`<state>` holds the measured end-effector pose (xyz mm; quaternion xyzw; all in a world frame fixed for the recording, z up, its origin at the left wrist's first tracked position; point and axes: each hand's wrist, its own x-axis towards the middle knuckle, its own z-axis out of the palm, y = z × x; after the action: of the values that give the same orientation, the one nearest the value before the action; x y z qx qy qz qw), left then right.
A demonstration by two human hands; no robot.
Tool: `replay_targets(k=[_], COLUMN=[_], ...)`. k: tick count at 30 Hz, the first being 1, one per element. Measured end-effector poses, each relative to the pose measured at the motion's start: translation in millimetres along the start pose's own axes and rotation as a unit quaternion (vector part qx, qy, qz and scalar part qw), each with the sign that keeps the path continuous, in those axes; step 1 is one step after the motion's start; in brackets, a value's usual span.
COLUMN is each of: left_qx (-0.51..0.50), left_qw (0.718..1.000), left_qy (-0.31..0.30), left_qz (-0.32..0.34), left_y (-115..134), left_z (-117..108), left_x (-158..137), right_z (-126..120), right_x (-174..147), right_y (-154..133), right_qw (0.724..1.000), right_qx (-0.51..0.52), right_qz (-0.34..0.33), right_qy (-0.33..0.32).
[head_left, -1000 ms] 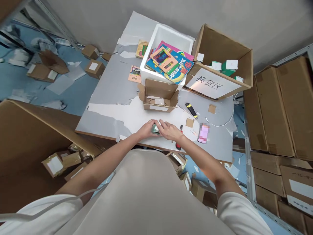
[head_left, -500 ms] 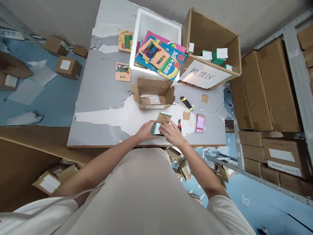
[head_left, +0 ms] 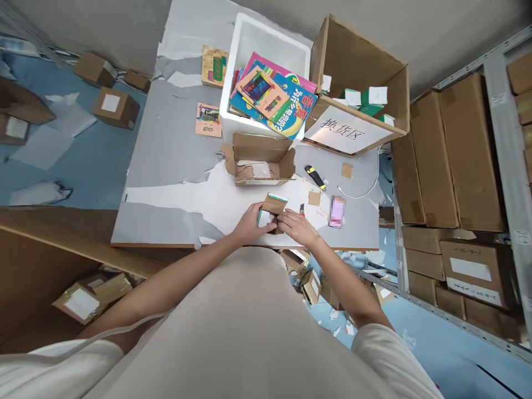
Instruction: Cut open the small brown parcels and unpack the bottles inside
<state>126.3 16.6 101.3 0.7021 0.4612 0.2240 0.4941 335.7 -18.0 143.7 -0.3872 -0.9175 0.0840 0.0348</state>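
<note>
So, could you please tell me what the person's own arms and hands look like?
The left hand and right hand are ungloved, and no watch or bracelet shows at the wrists. The forearms are uncovered too. The left sleeve and right sleeve are short and whitish. A thin, pale cord or strap crosses the left arm; I can't tell which.
</note>
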Motion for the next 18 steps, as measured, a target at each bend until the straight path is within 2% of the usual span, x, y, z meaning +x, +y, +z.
replay_targets(k=[3, 7, 10, 14, 18], left_qx=[-0.024, -0.050, 0.047, 0.225, 0.262], left_qw=[0.999, 0.998, 0.994, 0.949, 0.923], left_qy=[0.025, 0.026, -0.005, -0.056, -0.088], left_qz=[-0.027, 0.008, 0.103, 0.212, 0.266], left_y=[5.1, -3.4, -9.4, -5.8, 2.0], left_z=[6.9, -1.8, -18.6, -34.0, -33.7], left_x=[-0.9, -6.9, -7.6, 0.2, 8.2], right_z=[11.1, 19.9, 22.6, 25.4, 27.2], right_x=[-7.1, -20.6, -31.7, -40.5, -42.8], right_y=[-2.8, -7.8, -10.2, -12.7, -14.6], right_qw=[0.999, 0.997, 0.996, 0.997, 0.998], right_qx=[0.025, 0.038, 0.039, 0.028, 0.008], right_qz=[0.022, 0.027, 0.033, 0.047, 0.058], right_qy=[0.018, 0.055, 0.074, 0.059, 0.036])
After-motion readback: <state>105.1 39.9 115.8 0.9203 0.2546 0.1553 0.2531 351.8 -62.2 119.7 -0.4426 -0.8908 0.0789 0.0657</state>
